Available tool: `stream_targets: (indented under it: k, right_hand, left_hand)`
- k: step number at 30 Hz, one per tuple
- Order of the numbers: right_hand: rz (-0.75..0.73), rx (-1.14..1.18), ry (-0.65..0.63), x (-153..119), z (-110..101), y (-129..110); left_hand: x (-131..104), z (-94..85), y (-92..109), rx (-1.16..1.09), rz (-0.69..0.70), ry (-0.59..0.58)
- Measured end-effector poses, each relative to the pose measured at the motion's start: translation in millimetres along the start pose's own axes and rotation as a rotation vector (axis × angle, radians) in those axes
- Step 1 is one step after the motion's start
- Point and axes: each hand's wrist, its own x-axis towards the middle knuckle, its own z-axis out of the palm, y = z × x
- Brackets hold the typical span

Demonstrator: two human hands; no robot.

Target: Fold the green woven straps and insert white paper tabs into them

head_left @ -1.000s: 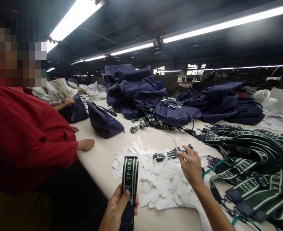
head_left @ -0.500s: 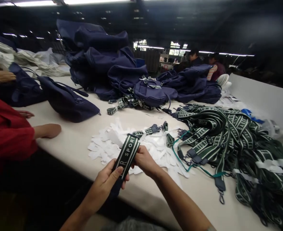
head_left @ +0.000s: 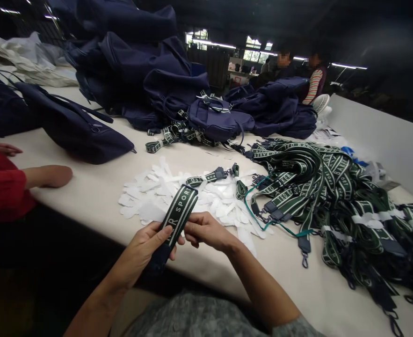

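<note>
My left hand [head_left: 145, 241] is closed around a folded shoulder strap [head_left: 181, 208], dark green with pale stripes and lettering. The thumb lies across its front, and the strap's dark end hangs below the fingers. At the strap's right edge, my right hand [head_left: 208, 230] has its fingers curled in a pinch against it; the fingertips are partly hidden behind the strap. Just beyond both hands spreads a heap of white paper strips [head_left: 143, 194]. Another folded strap [head_left: 206, 178] with a dark clip end rests on that heap, beside a small bundled strap [head_left: 240, 183].
A large pile of similar straps [head_left: 297, 164] with metal clips covers the table's right side. Navy bags [head_left: 139, 65] are stacked at the back, and one navy bag [head_left: 76, 126] lies left. A co-worker's red sleeve [head_left: 3, 187] reaches in from the left. A pale partition [head_left: 378, 131] borders the right.
The view has shifted, so the table's things appear further left and higher. My right hand has slid slightly down along the strap's edge; my left hand keeps its hold.
</note>
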Motion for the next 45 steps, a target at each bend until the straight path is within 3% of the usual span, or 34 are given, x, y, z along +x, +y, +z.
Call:
stream_targets:
  k: [4,11,15,20,22,24,26,29,31,36,41,45]
  right_hand:
    - [-0.064,0.009,0.101,-9,3,11]
    - [-0.221,-0.059,0.517,-26,19,48]
    - [-0.183,0.037,0.457,-37,18,54]
    - [0.034,0.247,0.144,-60,0,52]
    - [0.063,0.223,0.099,-67,-2,57]
    - [0.08,0.043,0.191,-70,-1,64]
    - [0.039,-0.302,0.317,-71,2,72]
    - [-0.155,-0.805,0.384,-72,4,78]
    - [-0.248,-0.924,0.387,-73,3,80]
    - [-0.148,-0.685,0.409,-74,5,86]
    - [-0.136,-0.427,0.441,-71,13,92]
    - [-0.06,-0.348,0.568,-68,14,90]
  left_hand:
    - [2,4.0,-3,0.054,-0.03,0.032]
    - [7,14.5,-15,0.081,-0.119,0.063]
    - [11,19.5,-32,0.121,-0.162,0.065]
    - [10,19.0,-44,0.128,-0.263,0.004]
    - [9,20.6,-47,0.143,-0.292,-0.036]
    - [9,25.0,-52,0.15,-0.301,-0.084]
    - [9,30.7,-58,0.147,-0.296,-0.114]
    - [10,36.1,-67,0.15,-0.298,-0.136]
    - [10,36.2,-70,0.159,-0.303,-0.178]
    - [6,34.1,-76,0.271,-0.236,-0.229]
    - [1,42.1,-89,0.222,-0.201,-0.14]
    - [-2,53.1,-99,0.12,-0.106,-0.042]
